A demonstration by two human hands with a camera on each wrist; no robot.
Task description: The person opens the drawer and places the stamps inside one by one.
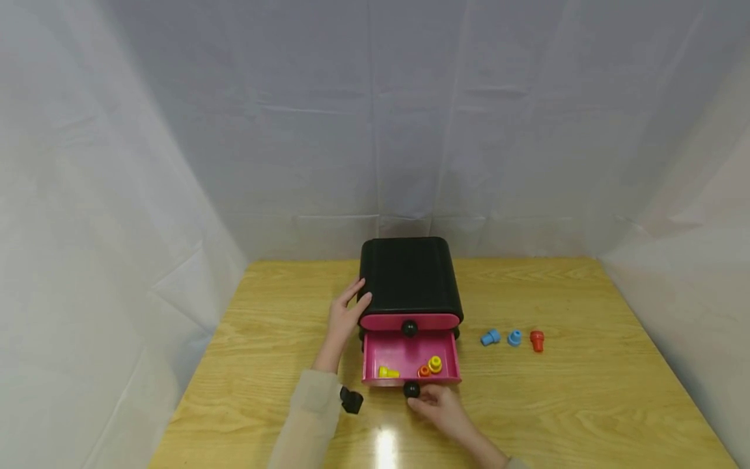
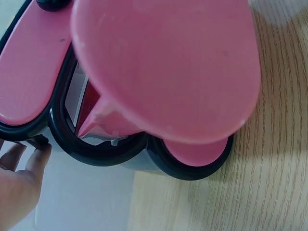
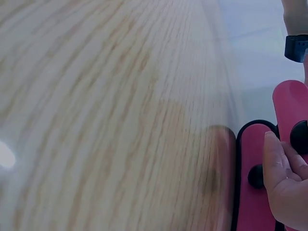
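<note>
A black cabinet (image 1: 410,273) with two pink drawers stands mid-table. Its upper drawer is closed. The lower drawer (image 1: 404,355) is pulled out, and inside lie a yellow peg (image 1: 387,372), an orange peg (image 1: 423,371) and a second yellow piece (image 1: 435,363). My right hand (image 1: 436,402) pinches that drawer's black knob (image 1: 411,389) from the front; in the right wrist view its fingers (image 3: 284,183) curl beside the knob (image 3: 301,137). My left hand (image 1: 349,311) rests flat against the cabinet's left side, fingers straight. The left wrist view shows its fingertips (image 2: 29,161) at the black frame (image 2: 110,156).
Two blue pegs (image 1: 489,337) (image 1: 514,337) and a red peg (image 1: 536,340) lie in a row on the wooden table (image 1: 586,391), right of the cabinet. White cloth walls enclose the table at the back and both sides.
</note>
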